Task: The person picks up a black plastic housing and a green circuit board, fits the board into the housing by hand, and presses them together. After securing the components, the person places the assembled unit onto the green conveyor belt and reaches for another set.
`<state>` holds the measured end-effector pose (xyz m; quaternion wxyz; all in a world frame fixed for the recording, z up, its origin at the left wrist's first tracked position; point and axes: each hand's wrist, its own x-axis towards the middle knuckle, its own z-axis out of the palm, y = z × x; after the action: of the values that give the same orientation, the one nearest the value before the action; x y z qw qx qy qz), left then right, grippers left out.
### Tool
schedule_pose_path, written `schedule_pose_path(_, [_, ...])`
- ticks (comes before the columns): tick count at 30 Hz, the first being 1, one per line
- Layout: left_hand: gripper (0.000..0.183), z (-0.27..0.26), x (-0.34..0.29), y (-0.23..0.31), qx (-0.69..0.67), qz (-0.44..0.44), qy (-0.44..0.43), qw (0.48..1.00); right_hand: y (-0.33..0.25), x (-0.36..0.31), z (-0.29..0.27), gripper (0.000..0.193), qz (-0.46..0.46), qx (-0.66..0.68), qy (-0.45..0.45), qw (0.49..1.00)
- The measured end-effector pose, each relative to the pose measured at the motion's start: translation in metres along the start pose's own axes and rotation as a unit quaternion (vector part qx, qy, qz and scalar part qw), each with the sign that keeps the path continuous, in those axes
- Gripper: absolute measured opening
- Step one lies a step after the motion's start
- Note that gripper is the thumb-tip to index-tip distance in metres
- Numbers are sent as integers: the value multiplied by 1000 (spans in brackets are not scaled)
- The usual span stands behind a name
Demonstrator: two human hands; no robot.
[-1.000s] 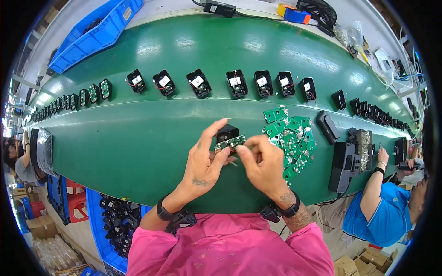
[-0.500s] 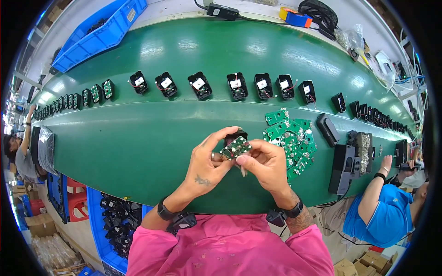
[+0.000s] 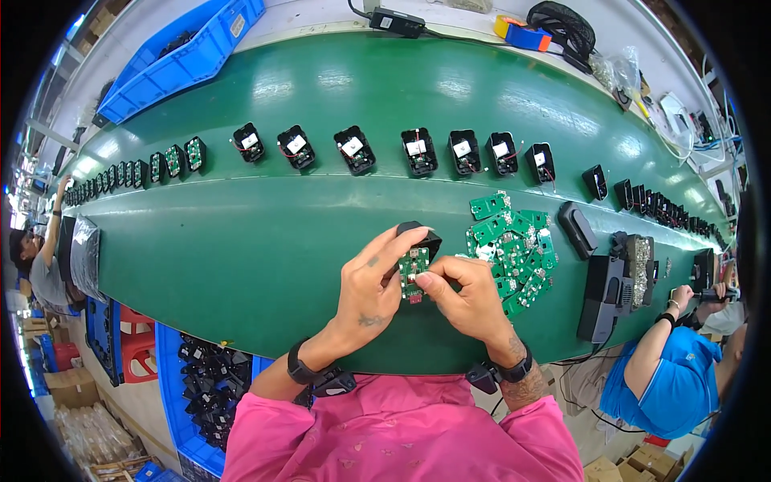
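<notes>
My left hand (image 3: 372, 291) is closed around a black plastic housing (image 3: 432, 238), its fingers curled over the top edge. A green circuit board (image 3: 413, 265) stands roughly upright against the housing's near side, with a small red part at its lower end. My right hand (image 3: 466, 297) pinches the board's right edge between thumb and fingers. To the right of that hand lies a heap of loose green circuit boards (image 3: 514, 255). Beyond both hands, a row of open black housings (image 3: 354, 150) with white blocks and thin red wires inside crosses the green table (image 3: 241, 241).
Housings with boards fitted (image 3: 194, 153) line up at the left. A blue crate (image 3: 177, 68) stands at the far left, and a blue bin (image 3: 173, 386) of black parts is below the table edge. At right are a dark grey device (image 3: 594, 297) and a co-worker in blue (image 3: 666, 386).
The circuit board has turned from lying tilted crosswise to standing lengthwise, facing me. My right thumb has shifted along its edge, and the left hand still holds the housing.
</notes>
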<state>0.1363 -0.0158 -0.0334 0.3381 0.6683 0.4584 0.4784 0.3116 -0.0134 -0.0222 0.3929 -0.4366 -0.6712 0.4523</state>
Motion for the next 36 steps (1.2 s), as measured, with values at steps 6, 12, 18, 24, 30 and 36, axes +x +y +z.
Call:
schedule_pose_path(6, [52, 1, -1, 7, -18, -30, 25, 999, 2, 1, 5, 26, -39, -22, 60, 997])
schedule_pose_path(12, [44, -4, 5, 8, -188, -144, -54, 970, 3, 0, 2, 25, -32, -73, 104, 991])
schedule_pose_path(18, [35, 0, 3, 10, -199, -177, -43, 963, 6, -2, 3, 19, -3, -115, 94, 989])
schedule_pose_path(24, [34, 6, 5, 13, -199, -221, -63, 953, 11, 2, 11, 34, -34, -61, 118, 991])
schedule_pose_path(30, [32, 10, 5, 13, -218, -218, -25, 951, 12, 7, 11, 35, -27, -40, 86, 995])
schedule_pose_path(36, [28, 7, 11, 12, -212, -210, 5, 954, 6, 14, 17, 35, 16, 13, 65, 998])
